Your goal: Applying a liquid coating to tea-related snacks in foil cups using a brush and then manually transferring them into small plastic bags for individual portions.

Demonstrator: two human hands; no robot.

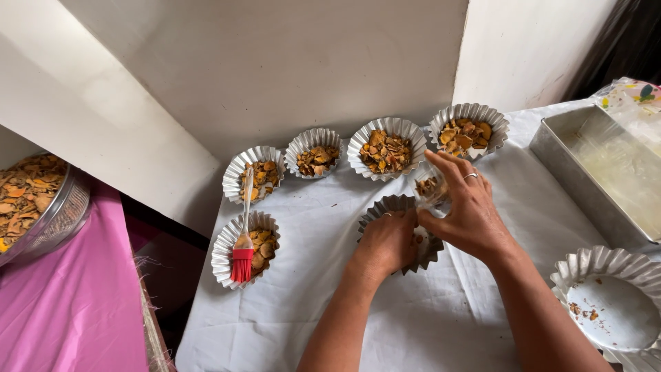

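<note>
Head view shows the left hand (385, 241) pressing into a fluted tin (396, 207) near the counter's (310, 289) middle, fingers curled inside it. Right hand (468, 213) pinches a small clear cup (430, 189) of brown chips, tilted over that tin. Four filled tins (same fluting) line the far edge; a fifth at the left edge carries a red brush (242, 258).

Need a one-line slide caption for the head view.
Left hand presses into a fluted tin; right hand tips a small glass.
</note>
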